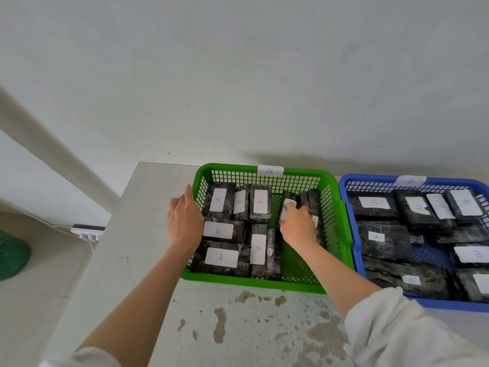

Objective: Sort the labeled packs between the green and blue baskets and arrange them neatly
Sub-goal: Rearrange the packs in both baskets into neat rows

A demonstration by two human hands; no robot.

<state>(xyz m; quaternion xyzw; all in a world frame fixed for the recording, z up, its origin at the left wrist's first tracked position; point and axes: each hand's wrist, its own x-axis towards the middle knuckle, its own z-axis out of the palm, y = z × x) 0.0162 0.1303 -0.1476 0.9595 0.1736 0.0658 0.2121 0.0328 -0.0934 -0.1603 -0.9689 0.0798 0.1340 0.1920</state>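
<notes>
Inside green basket, right hand grips an upright pack.

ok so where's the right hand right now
In the head view, the right hand is inside the green basket, in its right half, fingers on a standing pack, near the wall facing the blue basket.

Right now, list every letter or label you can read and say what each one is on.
"A": tag on the green basket's far rim.
"A": labels on six packs in the green basket, e.g..
"B": labels on packs in the blue basket, e.g. and.
Tag on the blue basket's rim: too blurred to read.
Label under the right hand: hidden.
</notes>
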